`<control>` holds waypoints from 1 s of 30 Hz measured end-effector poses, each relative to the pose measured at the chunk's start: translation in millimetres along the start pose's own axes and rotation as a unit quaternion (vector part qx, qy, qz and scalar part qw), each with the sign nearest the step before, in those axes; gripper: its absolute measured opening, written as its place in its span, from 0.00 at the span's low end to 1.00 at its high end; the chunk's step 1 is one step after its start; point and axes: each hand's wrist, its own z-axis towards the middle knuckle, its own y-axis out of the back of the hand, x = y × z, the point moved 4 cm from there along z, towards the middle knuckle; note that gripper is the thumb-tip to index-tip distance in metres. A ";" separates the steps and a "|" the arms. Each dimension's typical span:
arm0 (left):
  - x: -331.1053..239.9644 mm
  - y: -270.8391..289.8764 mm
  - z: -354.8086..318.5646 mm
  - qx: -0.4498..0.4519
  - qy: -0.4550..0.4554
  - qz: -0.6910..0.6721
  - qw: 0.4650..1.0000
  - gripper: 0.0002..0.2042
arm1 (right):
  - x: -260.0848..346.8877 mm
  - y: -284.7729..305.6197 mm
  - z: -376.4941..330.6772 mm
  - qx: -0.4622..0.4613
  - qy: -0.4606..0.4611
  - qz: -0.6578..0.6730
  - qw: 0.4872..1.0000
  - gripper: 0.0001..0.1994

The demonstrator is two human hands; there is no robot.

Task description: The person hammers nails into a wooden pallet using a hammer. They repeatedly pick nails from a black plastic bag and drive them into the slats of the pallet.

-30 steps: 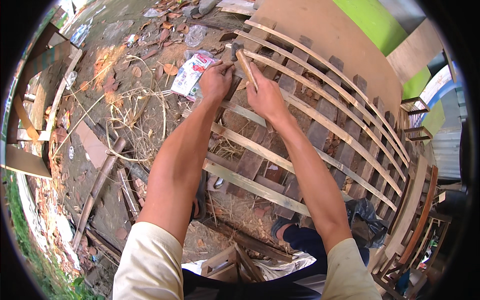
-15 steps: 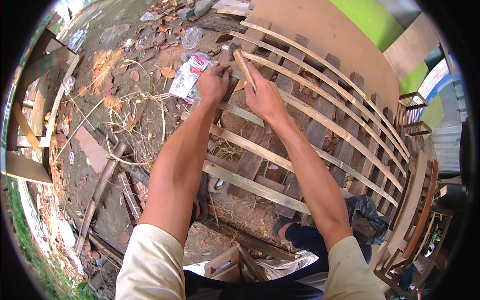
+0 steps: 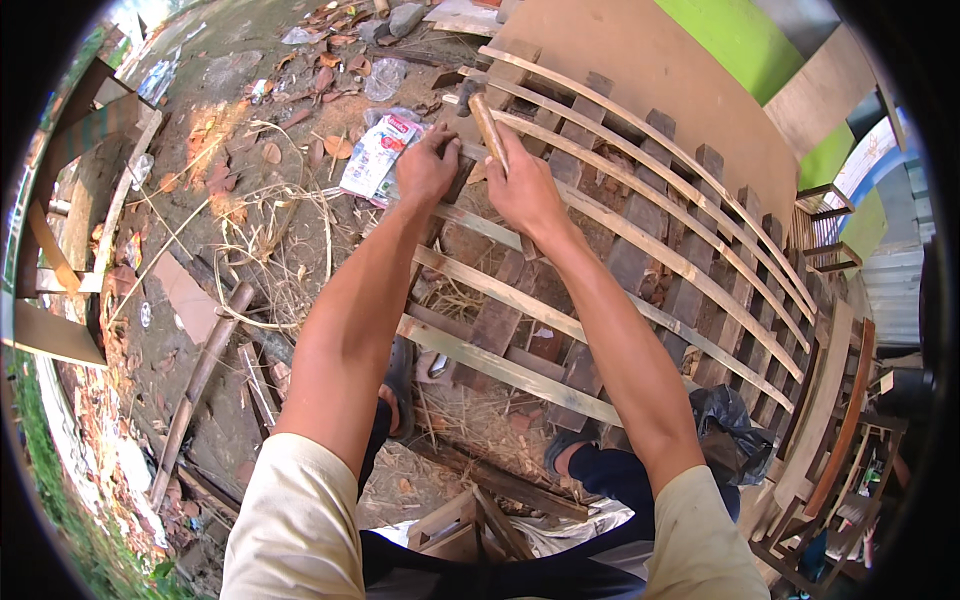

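While hands sit close, the hammer projects beyond.

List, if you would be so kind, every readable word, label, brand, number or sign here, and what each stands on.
White-and-red packet beside the left hand: printed lettering, which I won't copy; its finer print is too small to read.
Hammer in the right hand: no lettering visible.
Pale wooden slats: no lettering visible.
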 end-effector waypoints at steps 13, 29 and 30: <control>-10.0 11.0 -25.7 0.022 -0.047 0.262 0.964 0.37 | 7.0 11.1 -0.6 -0.006 0.002 0.018 1.000 0.28; -21.0 18.4 -23.2 0.070 0.006 0.182 0.981 0.42 | -18.8 -5.2 2.9 -0.001 0.014 -0.023 1.000 0.27; -18.7 19.0 -22.9 0.071 0.010 0.181 0.981 0.43 | -14.4 -3.0 3.8 0.012 0.010 -0.026 1.000 0.28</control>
